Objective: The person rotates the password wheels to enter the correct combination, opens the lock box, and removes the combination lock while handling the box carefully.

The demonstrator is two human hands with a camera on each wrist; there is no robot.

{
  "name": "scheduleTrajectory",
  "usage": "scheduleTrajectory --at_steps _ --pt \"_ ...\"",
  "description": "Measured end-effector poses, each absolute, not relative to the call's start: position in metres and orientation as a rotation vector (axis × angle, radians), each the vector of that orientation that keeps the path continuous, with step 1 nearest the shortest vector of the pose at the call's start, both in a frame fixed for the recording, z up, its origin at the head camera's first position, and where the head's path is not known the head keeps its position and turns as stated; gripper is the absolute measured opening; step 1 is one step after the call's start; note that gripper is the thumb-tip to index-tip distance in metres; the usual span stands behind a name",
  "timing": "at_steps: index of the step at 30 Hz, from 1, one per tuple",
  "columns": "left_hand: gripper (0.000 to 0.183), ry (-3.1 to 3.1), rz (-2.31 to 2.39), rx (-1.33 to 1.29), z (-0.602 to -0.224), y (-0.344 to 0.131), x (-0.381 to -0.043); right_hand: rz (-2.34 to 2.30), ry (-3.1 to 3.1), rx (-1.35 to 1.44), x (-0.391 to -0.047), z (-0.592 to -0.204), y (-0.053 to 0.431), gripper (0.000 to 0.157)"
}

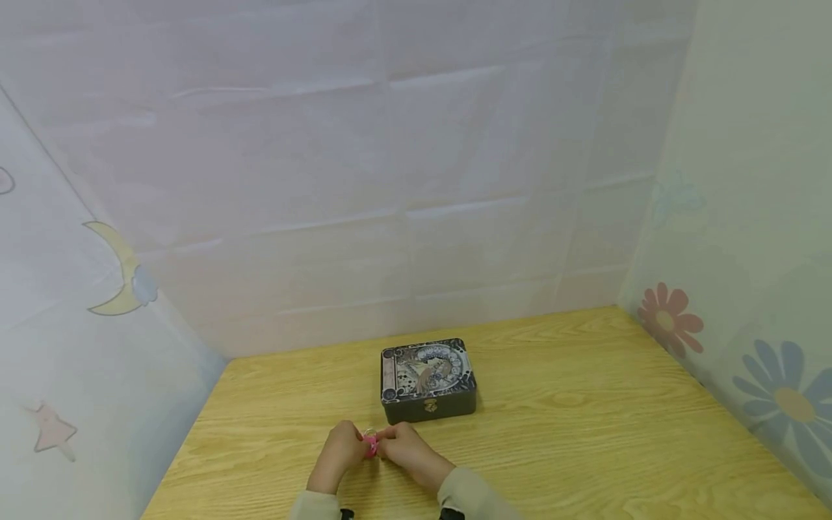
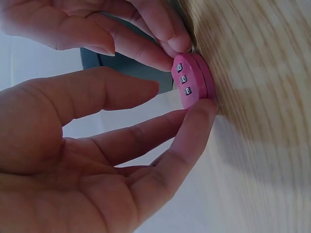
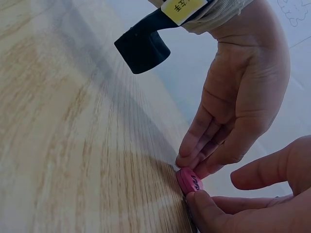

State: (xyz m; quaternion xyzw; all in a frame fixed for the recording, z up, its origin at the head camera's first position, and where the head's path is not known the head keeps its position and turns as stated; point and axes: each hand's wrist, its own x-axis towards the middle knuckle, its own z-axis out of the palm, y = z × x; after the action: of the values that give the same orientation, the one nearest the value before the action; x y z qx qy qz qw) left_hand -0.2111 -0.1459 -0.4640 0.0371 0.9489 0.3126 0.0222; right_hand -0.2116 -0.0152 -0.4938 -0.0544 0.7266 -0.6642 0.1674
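A small pink combination padlock (image 1: 370, 447) is held low at the wooden table, in front of the tin box. Its metal shackle points up in the head view. Three number dials show on its side in the left wrist view, where the padlock (image 2: 193, 80) is seen close. My left hand (image 1: 344, 448) holds one end by the fingertips, the thumb raised off it. From the other side my right hand (image 1: 411, 451) grips the opposite end with its fingertips, its thumb also apart. Dark markings cover the padlock's face (image 3: 193, 180) in the right wrist view.
Just behind the hands stands a dark tin box (image 1: 429, 381) with a printed lid, lid down, and a brass-coloured clasp (image 1: 430, 405) on its front. The wood-grain table (image 1: 572, 433) extends to both sides. Printed cloth walls (image 1: 403, 180) enclose it at the back and sides.
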Motion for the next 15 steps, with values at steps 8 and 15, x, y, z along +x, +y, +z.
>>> scheduleTrajectory --at_steps 8,15 --pt "0.011 2.928 0.927 0.096 -0.4616 -0.1448 -0.2114 -1.858 2.102 -0.159 -0.2109 -0.4909 -0.0153 0.026" --pt "0.027 2.921 0.968 0.126 -0.4643 -0.1435 -0.2095 -1.851 2.126 -0.15 -0.2098 -0.493 -0.0162 0.025"
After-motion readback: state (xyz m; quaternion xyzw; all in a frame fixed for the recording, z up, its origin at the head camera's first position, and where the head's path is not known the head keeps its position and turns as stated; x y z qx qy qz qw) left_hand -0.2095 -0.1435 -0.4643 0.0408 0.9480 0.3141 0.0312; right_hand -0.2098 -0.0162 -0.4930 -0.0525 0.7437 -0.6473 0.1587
